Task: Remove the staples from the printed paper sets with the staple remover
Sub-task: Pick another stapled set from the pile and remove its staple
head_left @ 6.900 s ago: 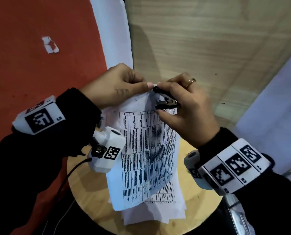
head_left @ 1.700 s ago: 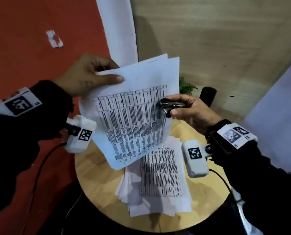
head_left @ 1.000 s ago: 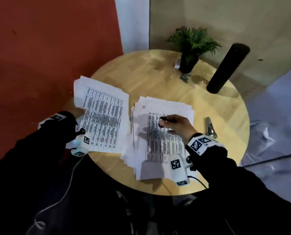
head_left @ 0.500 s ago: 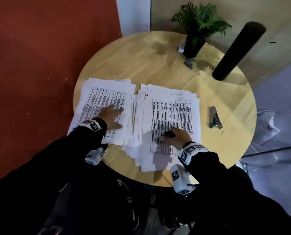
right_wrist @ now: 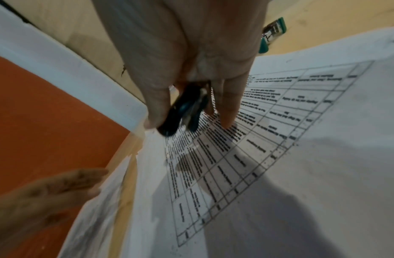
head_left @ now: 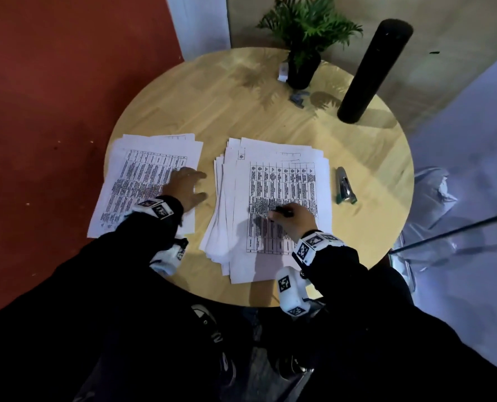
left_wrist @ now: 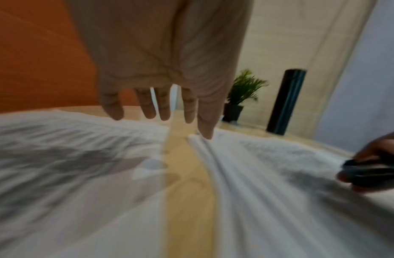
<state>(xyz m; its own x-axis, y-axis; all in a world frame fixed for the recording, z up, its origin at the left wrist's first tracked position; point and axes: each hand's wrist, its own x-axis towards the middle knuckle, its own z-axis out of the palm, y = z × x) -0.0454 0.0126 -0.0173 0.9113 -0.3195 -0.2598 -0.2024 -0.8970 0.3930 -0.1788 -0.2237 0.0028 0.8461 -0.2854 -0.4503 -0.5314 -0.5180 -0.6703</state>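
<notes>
Two lots of printed paper lie on the round wooden table (head_left: pixel 241 105). The left set (head_left: pixel 142 175) is a thin stack; my left hand (head_left: pixel 187 184) is spread open over its right edge, fingers straight (left_wrist: pixel 156 108). The right pile (head_left: pixel 279 181) is thicker and fanned. My right hand (head_left: pixel 290 217) rests on that pile and grips the black staple remover (right_wrist: pixel 182 111), which shows between thumb and fingers, its tip (head_left: pixel 282 211) poking out to the left. In the left wrist view the remover (left_wrist: pixel 372 172) sits at the right edge.
A stapler with green ends (head_left: pixel 344 187) lies right of the thick pile. At the table's far side stand a small potted plant (head_left: pixel 305 39) and a tall black cylinder (head_left: pixel 372 71). An orange wall is to the left.
The paper set that my left hand held up has been laid down at the left. The right hand came down onto the thick pile with the remover. The left hand has slid toward the gap.
</notes>
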